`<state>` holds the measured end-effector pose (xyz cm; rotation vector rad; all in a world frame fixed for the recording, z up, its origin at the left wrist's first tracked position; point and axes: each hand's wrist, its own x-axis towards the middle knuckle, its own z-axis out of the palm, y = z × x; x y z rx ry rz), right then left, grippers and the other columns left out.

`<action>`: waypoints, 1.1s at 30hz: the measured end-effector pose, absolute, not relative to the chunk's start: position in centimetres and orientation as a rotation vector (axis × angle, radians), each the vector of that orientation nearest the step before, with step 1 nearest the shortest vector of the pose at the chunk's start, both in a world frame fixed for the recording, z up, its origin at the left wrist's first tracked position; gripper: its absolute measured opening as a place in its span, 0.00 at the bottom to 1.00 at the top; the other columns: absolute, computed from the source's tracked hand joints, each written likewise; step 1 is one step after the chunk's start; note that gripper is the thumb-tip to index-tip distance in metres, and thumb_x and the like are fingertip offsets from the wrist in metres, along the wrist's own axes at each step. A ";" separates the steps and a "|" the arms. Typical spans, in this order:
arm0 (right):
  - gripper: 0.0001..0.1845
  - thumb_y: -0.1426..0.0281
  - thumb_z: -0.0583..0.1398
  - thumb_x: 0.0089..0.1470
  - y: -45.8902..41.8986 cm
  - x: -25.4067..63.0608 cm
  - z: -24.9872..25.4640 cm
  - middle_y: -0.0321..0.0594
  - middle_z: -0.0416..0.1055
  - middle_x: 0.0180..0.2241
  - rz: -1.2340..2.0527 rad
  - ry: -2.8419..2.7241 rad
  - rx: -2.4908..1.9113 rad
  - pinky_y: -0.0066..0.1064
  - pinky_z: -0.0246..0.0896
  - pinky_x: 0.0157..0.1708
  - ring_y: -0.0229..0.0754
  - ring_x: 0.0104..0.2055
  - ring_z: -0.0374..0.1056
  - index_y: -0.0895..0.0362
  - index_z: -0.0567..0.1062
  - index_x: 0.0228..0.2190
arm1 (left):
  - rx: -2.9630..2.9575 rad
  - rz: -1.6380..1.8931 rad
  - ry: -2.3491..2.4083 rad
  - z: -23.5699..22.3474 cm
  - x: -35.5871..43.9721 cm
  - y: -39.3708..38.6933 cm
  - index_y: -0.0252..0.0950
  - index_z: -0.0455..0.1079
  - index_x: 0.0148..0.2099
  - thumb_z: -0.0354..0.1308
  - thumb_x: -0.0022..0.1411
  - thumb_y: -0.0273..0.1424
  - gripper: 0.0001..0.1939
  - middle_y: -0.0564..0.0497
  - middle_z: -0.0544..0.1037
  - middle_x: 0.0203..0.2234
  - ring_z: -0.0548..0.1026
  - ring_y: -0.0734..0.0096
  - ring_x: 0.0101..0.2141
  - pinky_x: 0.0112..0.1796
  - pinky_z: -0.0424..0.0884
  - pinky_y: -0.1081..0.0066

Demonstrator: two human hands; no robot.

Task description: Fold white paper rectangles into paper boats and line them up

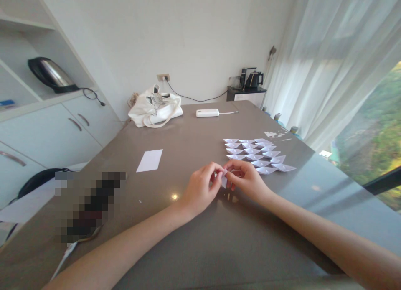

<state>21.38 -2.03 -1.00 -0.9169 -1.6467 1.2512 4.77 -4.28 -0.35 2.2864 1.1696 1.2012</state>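
Note:
Between my two hands is a small piece of folded white paper, held a little above the table. My left hand pinches it from the left with thumb and forefinger. From the other side my right hand grips its edge the same way, fingers curled. Most of the paper is hidden behind the fingertips. Just beyond my right hand, several white folded paper boats stand in rows on the table. Off to the left, a flat stack or sheet of white paper lies on the tabletop.
The brown glossy table carries a white bag, a white power bank with a short cable, and paper scraps. A blurred-out dark object with a cable lies left. A curtain hangs on the right.

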 end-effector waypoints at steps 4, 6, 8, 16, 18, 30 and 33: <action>0.09 0.66 0.62 0.50 -1.9 21.5 -0.8 0.34 0.68 0.23 1.215 -1.682 -0.925 0.23 0.64 0.19 0.32 0.20 0.65 0.59 0.71 0.30 | 1.968 1.200 1.114 -0.4 4.7 -3.8 0.35 0.65 0.39 0.55 0.62 0.31 0.05 0.51 0.77 0.30 0.76 0.73 0.32 0.34 0.70 0.76; 0.08 0.67 0.62 0.50 -1.9 21.6 -0.8 0.34 0.68 0.24 1.178 -1.727 -0.933 0.23 0.63 0.19 0.32 0.21 0.64 0.59 0.72 0.30 | 1.948 1.196 1.093 -0.4 4.6 -3.6 0.35 0.65 0.38 0.55 0.62 0.31 0.04 0.51 0.77 0.31 0.76 0.73 0.33 0.36 0.70 0.75; 0.07 0.67 0.61 0.50 -1.9 21.7 -0.9 0.34 0.67 0.24 1.141 -1.754 -0.930 0.22 0.63 0.20 0.33 0.23 0.64 0.58 0.72 0.30 | 1.965 1.185 1.072 -0.4 4.5 -3.6 0.36 0.65 0.38 0.55 0.62 0.30 0.03 0.51 0.77 0.31 0.76 0.74 0.34 0.37 0.69 0.75; 0.10 0.62 0.60 0.53 -1.7 21.7 -1.1 0.35 0.66 0.26 1.163 -1.714 -0.866 0.22 0.58 0.21 0.34 0.26 0.62 0.58 0.72 0.29 | 1.936 1.155 1.021 -0.4 4.4 -3.4 0.36 0.65 0.37 0.55 0.62 0.31 0.04 0.51 0.76 0.30 0.76 0.72 0.34 0.38 0.70 0.74; 0.12 0.60 0.59 0.53 -1.6 21.7 -1.0 0.34 0.66 0.25 1.210 -1.699 -0.868 0.23 0.59 0.21 0.34 0.25 0.62 0.57 0.73 0.29 | 1.924 1.154 1.025 -0.3 4.3 -3.4 0.36 0.65 0.37 0.55 0.62 0.31 0.04 0.51 0.77 0.30 0.76 0.72 0.34 0.38 0.70 0.74; 0.18 0.54 0.60 0.51 -1.7 21.6 -0.7 0.35 0.66 0.24 1.285 -1.558 -0.936 0.26 0.65 0.24 0.35 0.26 0.64 0.57 0.73 0.25 | 1.890 1.170 1.043 -0.2 4.3 -3.2 0.34 0.69 0.37 0.57 0.60 0.33 0.07 0.50 0.77 0.31 0.76 0.72 0.33 0.37 0.71 0.73; 0.19 0.53 0.60 0.50 -1.7 21.5 -0.4 0.37 0.70 0.30 1.359 -1.507 -0.955 0.28 0.69 0.27 0.38 0.31 0.69 0.57 0.73 0.33 | 1.837 1.210 1.083 -0.3 4.0 -2.9 0.34 0.69 0.34 0.57 0.60 0.35 0.09 0.50 0.76 0.29 0.75 0.72 0.31 0.36 0.70 0.73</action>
